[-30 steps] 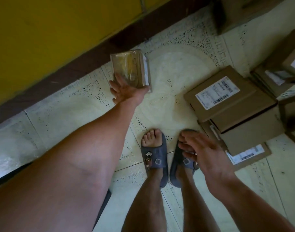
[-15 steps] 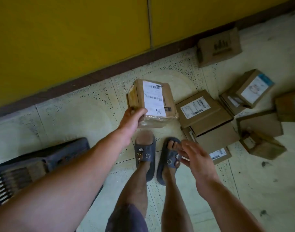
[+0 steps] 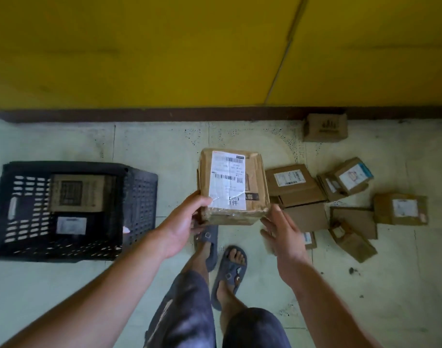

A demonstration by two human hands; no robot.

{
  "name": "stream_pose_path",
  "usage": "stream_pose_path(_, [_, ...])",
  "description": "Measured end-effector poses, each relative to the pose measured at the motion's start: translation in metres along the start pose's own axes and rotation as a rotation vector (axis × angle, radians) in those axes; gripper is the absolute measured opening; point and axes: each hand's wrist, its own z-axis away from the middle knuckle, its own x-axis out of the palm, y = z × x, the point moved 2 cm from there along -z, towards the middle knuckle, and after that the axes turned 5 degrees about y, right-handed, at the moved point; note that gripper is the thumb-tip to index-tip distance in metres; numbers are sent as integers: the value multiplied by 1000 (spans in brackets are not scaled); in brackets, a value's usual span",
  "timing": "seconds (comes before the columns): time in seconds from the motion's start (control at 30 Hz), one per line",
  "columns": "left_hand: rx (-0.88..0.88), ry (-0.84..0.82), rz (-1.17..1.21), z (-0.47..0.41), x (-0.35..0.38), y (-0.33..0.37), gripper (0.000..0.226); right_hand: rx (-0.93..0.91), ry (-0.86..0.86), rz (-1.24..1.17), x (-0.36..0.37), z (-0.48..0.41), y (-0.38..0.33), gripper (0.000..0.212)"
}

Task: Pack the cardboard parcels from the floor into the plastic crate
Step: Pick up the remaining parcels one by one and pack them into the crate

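Head view: a parcel (image 3: 233, 187) is being held above the floor, right of the crate (image 3: 139, 192), gripped at its near corner by the left hand (image 3: 182, 229), thumb on top. The right hand (image 3: 282, 232) is being held open beside it, possibly touching, likely to steady it.

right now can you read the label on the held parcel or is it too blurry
Head view: on the label of the parcel, barcodes and one large character show, but the fine print is smeared; the light is dim with a yellow-green cast; the crate is dark inside; the wide lens stretches the forearms.
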Motion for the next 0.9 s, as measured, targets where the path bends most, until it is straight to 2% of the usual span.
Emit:
stream_pose_path(0.1, [23, 45, 56, 38, -40, -39, 29, -9, -109, 42, 29, 37, 23, 30])
stream_pose_path(0.2, [69, 151, 112, 73, -82, -66, 34, -20, -192, 106, 70, 68, 48, 27])
stream_pose_path(0.27, [104, 218, 161, 93, -116, -84, 28, -36, -233, 142, 105, 86, 64, 19])
stream_pose_path(0.4, [138, 330, 251, 121, -188, -131, 20, -71, -236, 222, 177, 120, 104, 13])
stream_pose_path(0.5, [185, 408, 331, 137, -245, -163, 24, -113, -252, 250, 236, 144, 135, 12])
stream_pose_path(0.63, [257, 438, 339, 153, -316, -200, 30, -121, -238, 279, 305, 171, 172, 15])
stream_pose_path(0.73, [240, 474, 333, 150, -359, -214, 34, -112, -226, 280, 342, 186, 189, 15])
stream_pose_path(0.83, [222, 440, 326, 137, -385, -213, 44, -107, -184, 293, 364, 185, 196, 13])
stream_pose_path(0.9, [212, 416, 311, 126, -395, -207, 42, -103, -150, 321, 374, 178, 196, 12])
